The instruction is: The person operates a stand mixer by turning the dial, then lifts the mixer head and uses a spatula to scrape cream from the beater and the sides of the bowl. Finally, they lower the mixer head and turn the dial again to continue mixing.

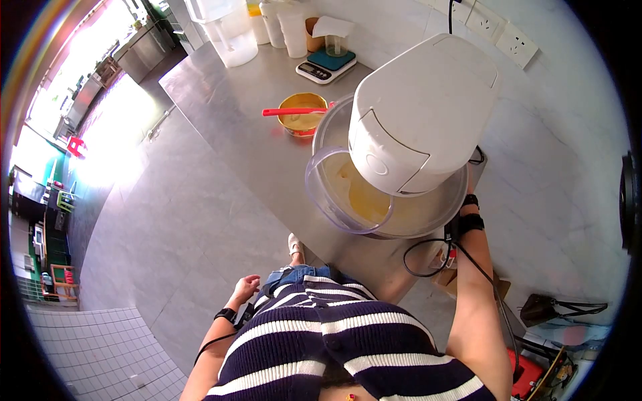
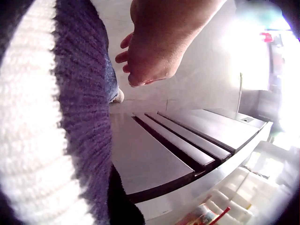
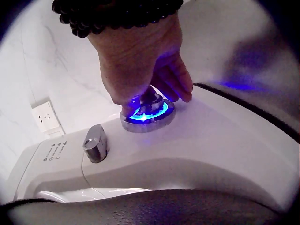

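A white stand mixer (image 1: 421, 113) stands over a metal bowl with a clear plastic guard (image 1: 348, 224), and yellow contents (image 1: 368, 199) show inside. In the right wrist view my right hand (image 3: 140, 65) grips a round metal knob (image 3: 149, 123) on the mixer's side, which glows with a blue ring. A smaller metal lever (image 3: 95, 144) sits beside that knob. The head view shows only the wrist of that arm, the hand being hidden behind the bowl. My left hand (image 1: 246, 289) hangs beside my hip, holding nothing, its fingers loosely bent; the left wrist view shows it (image 2: 152, 56) too.
On the steel table (image 1: 227, 120) a yellow tub (image 1: 301, 123) has a red-handled spatula (image 1: 284, 112) across it. Behind stand a scale (image 1: 326, 69) with a small container and clear plastic containers (image 1: 231, 40). Cables hang by the right forearm; boxes lie below.
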Action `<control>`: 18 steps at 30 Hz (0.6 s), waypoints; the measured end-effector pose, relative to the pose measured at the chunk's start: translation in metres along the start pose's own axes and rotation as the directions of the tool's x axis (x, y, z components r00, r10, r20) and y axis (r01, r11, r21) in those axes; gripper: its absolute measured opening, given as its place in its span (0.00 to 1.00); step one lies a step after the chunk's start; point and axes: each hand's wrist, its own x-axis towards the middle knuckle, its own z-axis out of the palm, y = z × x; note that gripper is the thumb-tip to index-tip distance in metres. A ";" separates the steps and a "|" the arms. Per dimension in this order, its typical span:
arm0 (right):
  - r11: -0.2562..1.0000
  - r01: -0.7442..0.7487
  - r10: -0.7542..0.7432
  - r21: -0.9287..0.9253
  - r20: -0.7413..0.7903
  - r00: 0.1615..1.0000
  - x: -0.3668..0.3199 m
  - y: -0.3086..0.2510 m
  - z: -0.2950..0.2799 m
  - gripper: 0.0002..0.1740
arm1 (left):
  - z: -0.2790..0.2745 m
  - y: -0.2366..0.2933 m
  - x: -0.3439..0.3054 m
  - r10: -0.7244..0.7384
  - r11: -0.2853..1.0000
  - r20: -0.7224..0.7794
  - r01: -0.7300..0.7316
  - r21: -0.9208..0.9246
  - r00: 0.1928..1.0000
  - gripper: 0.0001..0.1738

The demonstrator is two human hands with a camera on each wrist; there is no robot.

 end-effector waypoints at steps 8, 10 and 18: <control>0.992 -0.080 0.084 -0.099 0.030 0.996 -0.006 -0.013 0.002 0.26 | 0.001 0.002 0.003 -0.008 1.000 -0.013 0.009 0.014 1.000 0.18; 0.992 -0.034 0.040 -0.124 0.042 0.998 0.003 0.000 -0.006 0.26 | 0.001 0.003 0.002 -0.006 1.000 -0.015 0.006 0.018 1.000 0.18; 0.989 0.045 -0.033 -0.138 0.085 0.996 0.008 0.000 -0.007 0.25 | 0.001 0.006 -0.001 -0.009 1.000 -0.011 0.009 0.011 1.000 0.18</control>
